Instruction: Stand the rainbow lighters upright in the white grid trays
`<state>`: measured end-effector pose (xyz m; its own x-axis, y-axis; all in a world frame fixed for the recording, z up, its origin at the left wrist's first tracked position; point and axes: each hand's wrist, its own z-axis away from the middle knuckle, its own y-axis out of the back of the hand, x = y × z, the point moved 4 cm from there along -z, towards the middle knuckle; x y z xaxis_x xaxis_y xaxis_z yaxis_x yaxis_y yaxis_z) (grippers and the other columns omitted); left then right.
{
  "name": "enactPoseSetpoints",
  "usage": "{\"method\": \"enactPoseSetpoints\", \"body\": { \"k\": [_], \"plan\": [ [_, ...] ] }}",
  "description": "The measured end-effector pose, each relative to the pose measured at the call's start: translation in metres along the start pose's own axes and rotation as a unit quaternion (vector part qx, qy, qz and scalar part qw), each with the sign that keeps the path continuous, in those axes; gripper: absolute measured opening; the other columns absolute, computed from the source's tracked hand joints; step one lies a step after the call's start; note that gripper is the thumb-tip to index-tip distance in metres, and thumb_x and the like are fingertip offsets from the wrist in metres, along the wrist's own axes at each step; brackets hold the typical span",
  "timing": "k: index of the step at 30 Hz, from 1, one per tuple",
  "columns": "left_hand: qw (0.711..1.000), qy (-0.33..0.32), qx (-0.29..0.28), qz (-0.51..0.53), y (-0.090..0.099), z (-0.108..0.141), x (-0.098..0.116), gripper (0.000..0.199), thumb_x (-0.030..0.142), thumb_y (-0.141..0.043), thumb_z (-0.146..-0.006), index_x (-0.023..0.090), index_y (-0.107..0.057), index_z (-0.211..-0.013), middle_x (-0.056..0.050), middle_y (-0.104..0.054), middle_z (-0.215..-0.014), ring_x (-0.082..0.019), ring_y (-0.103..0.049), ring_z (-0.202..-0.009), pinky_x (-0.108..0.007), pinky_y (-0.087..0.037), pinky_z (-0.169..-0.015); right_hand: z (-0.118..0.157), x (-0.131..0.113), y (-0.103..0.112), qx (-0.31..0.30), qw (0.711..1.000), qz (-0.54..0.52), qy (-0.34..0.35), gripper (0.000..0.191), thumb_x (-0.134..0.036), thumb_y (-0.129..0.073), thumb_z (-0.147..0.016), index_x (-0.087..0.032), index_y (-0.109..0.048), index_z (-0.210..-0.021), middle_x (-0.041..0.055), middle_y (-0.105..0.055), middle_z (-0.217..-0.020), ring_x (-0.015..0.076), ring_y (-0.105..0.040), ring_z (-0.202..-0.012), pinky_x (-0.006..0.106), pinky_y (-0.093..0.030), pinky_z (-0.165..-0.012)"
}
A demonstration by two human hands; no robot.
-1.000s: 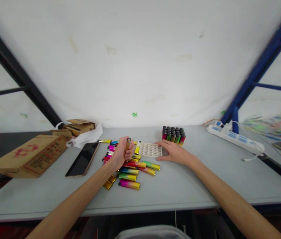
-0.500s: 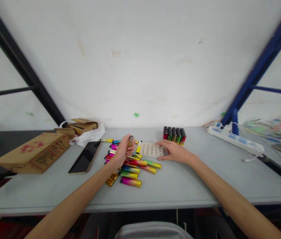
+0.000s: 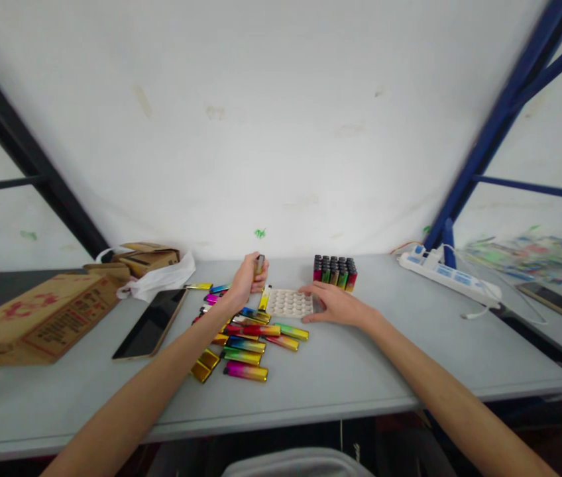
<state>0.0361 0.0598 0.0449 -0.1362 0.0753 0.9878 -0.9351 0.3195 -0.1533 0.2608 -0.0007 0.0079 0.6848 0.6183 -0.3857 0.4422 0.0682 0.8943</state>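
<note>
My left hand [image 3: 248, 283] is closed around a lighter [image 3: 260, 264], held upright above the pile with its metal top showing over the fist. A white tray [image 3: 289, 304] with rows of round hollows lies flat on the table to the right of that fist. The thumb and fingers of my right hand [image 3: 337, 304] grip the tray's right end. Many shiny lighters in mixed colours lie loose below and left of the tray, among them a pink-and-yellow lighter [image 3: 246, 371] at the front. One yellow lighter [image 3: 265, 299] rests along the tray's left edge.
Behind my right hand stands a block of upright lighters [image 3: 335, 271] with black tops. On the left are a phone [image 3: 152, 324], a cardboard box [image 3: 42, 318] and a white plastic bag [image 3: 159, 278]. A power strip [image 3: 452, 277] with cables lies on the right.
The whole view has shifted, so things on the table appear further left. My left hand has risen slightly relative to the tray, still holding the lighter. My right hand keeps its grip.
</note>
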Motion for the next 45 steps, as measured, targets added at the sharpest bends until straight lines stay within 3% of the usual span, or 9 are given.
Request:
{"method": "enactPoseSetpoints", "body": {
  "k": [5,8,12,22,29,35,41,45],
  "plan": [
    [0.996,-0.075,-0.02,-0.039,0.001,0.001,-0.01,0.036,0.058,-0.059,-0.084,0.023,-0.048,-0.09,0.006,-0.052,-0.06,-0.011,-0.045,-0.043,-0.02,-0.038,-0.041,0.0,0.001,0.001,0.003,1.0,-0.01,0.016,0.067,-0.055,-0.079,-0.085,-0.017,-0.059,-0.138,0.0142,-0.067,-0.123,0.0266,-0.067,-0.103,0.039,-0.053,-0.092],
    [0.978,-0.145,0.005,-0.148,0.007,0.005,-0.013,0.037,0.057,-0.064,-0.084,0.02,-0.059,-0.089,-0.002,-0.067,-0.077,-0.016,-0.064,-0.067,-0.026,-0.053,-0.058,0.0,0.003,0.001,0.005,1.0,-0.013,0.021,0.066,-0.055,-0.078,-0.085,-0.017,-0.06,-0.137,0.0142,-0.067,-0.122,0.0271,-0.067,-0.104,0.04,-0.053,-0.092],
    [0.932,-0.21,0.003,-0.295,0.012,0.006,-0.012,0.037,0.052,-0.067,-0.085,0.017,-0.075,-0.095,-0.009,-0.077,-0.101,-0.024,-0.07,-0.097,-0.033,-0.058,-0.083,0.0,0.005,-0.001,0.008,1.0,-0.008,0.029,0.064,-0.054,-0.078,-0.086,-0.018,-0.061,-0.137,0.0141,-0.068,-0.123,0.0279,-0.066,-0.106,0.042,-0.053,-0.094],
    [0.876,-0.231,-0.04,-0.422,0.017,0.011,0.002,0.023,0.04,-0.066,-0.088,0.023,-0.077,-0.098,-0.005,-0.08,-0.098,-0.024,-0.073,-0.091,-0.032,-0.054,-0.089,0.0,0.009,0.0,0.022,0.999,-0.025,0.025,0.064,-0.05,-0.079,-0.086,-0.016,-0.06,-0.137,0.016,-0.067,-0.126,0.0273,-0.067,-0.108,0.041,-0.054,-0.096],
    [0.904,-0.203,-0.018,-0.376,0.014,0.009,-0.004,0.012,0.036,-0.074,-0.081,0.024,-0.076,-0.082,-0.004,-0.077,-0.082,-0.024,-0.065,-0.078,-0.028,-0.051,-0.08,-0.001,0.009,0.0,0.015,0.999,-0.036,0.018,0.066,-0.05,-0.081,-0.084,-0.016,-0.06,-0.138,0.0157,-0.068,-0.124,0.0259,-0.068,-0.099,0.041,-0.055,-0.091],
    [0.872,-0.229,-0.013,-0.433,0.022,0.008,-0.004,0.017,0.027,-0.074,-0.078,0.024,-0.078,-0.094,-0.007,-0.078,-0.096,-0.028,-0.068,-0.093,-0.032,-0.048,-0.093,0.0,0.01,0.0,0.016,0.999,-0.033,0.014,0.065,-0.05,-0.081,-0.085,-0.014,-0.061,-0.136,0.0168,-0.068,-0.126,0.0262,-0.068,-0.1,0.042,-0.054,-0.092],
    [0.849,-0.202,0.012,-0.488,0.029,0.009,-0.013,0.013,0.027,-0.074,-0.079,0.024,-0.074,-0.092,0.001,-0.065,-0.06,-0.02,-0.056,-0.056,-0.027,-0.043,-0.065,0.001,0.014,0.0,0.018,1.0,-0.025,0.004,0.066,-0.051,-0.081,-0.084,-0.016,-0.061,-0.137,0.0161,-0.068,-0.127,0.0263,-0.069,-0.099,0.041,-0.054,-0.091],
    [0.869,-0.171,0.011,-0.465,0.026,0.012,-0.02,0.016,0.022,-0.079,-0.071,0.025,-0.071,-0.085,0.005,-0.056,-0.051,-0.019,-0.05,-0.049,-0.024,-0.036,-0.058,0.002,0.017,0.003,0.027,0.999,-0.016,-0.009,0.068,-0.05,-0.08,-0.084,-0.016,-0.06,-0.139,0.017,-0.068,-0.127,0.0257,-0.068,-0.096,0.042,-0.054,-0.09]
  ]
}}
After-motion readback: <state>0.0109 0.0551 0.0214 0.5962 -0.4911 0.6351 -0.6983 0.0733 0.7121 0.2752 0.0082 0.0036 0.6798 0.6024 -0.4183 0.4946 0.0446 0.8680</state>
